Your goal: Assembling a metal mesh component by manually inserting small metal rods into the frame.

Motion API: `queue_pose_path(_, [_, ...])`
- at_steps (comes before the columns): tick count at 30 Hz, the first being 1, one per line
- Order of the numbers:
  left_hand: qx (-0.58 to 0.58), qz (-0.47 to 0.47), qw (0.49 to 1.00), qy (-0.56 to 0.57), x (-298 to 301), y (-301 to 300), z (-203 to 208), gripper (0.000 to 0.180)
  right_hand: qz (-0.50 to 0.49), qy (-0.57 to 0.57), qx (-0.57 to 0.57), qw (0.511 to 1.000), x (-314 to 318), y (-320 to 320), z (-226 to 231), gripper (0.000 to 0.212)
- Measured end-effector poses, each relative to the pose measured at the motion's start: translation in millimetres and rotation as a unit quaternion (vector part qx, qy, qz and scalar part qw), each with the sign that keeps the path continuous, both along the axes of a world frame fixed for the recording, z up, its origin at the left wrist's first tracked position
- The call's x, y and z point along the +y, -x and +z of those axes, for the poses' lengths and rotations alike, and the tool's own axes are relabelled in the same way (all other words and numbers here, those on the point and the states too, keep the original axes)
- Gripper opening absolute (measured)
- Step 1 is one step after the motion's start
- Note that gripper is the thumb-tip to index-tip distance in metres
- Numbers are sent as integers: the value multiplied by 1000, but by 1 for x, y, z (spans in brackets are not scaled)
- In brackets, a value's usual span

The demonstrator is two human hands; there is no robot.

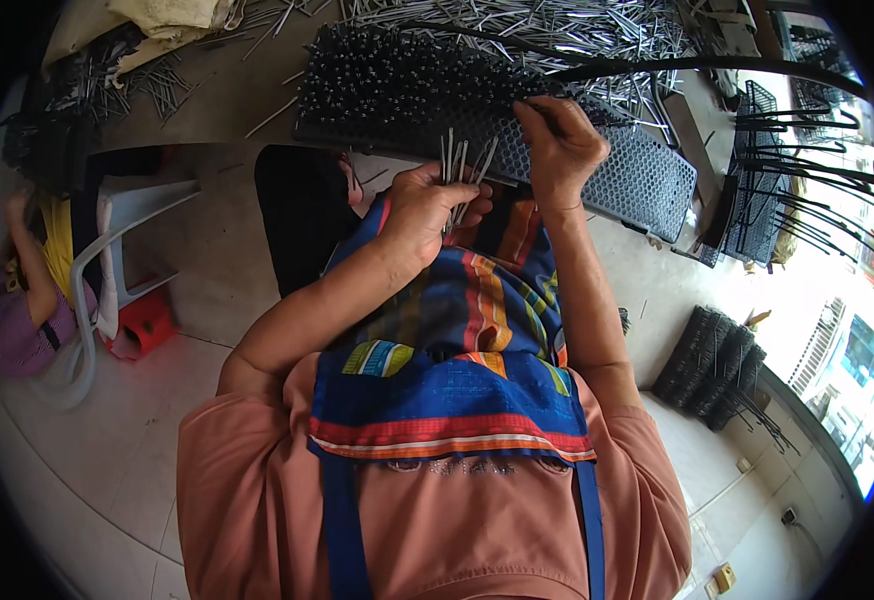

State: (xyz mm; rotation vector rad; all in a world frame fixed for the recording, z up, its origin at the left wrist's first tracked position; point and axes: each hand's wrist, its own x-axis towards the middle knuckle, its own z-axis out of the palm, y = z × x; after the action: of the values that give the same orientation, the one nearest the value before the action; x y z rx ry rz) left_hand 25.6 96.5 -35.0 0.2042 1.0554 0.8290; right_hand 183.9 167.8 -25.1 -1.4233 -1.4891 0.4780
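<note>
My left hand [427,212] is closed round a small bunch of thin metal rods [454,165], which point upward out of the fist in front of my apron. Just beyond lies a long dark perforated tray [647,185] with a honeycomb of small holes. Dark upright pieces with shiny tips [387,85] crowd its left and middle part, while bare holes show at its right end. My right hand [567,145] is over the tray's middle, where the filled part meets the bare holes. Its fingers are pinched together; what is between them is too small to make out.
A large heap of loose metal rods [577,30] lies behind the tray, and a dark hose [717,63] curves over it. Black wire racks [757,180] and bundled dark rods [707,365] stand at the right. Another person [32,290] sits at the left beside a pale chair [132,240].
</note>
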Motion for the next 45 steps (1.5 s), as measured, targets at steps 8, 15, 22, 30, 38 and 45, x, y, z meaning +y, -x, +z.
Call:
queue_pose_path(8, [-34,34,999,22,4,-6,0,14,10,-10,-65,998,1,1,-2,13])
queue_pose_path(15, [-55,47,997,13,6,-9,1,14,69,-31,-281,957,5,-1,-1,16])
queue_pose_path(22, [-120,-3,993,-6,5,-15,1,19,106,322,186,922,-30,-14,12,7])
queue_pose_path(30, [-26,-19,998,55,-2,-14,-2,19,-42,99,289,951,-14,-27,11,4])
queue_pose_path(38, [-25,-9,999,30,-2,-16,2,22,17,-10,73,997,-2,-37,-4,14])
queue_pose_path(45, [17,-39,999,-3,-6,-19,-1,21,72,6,19,997,-5,-39,-2,15])
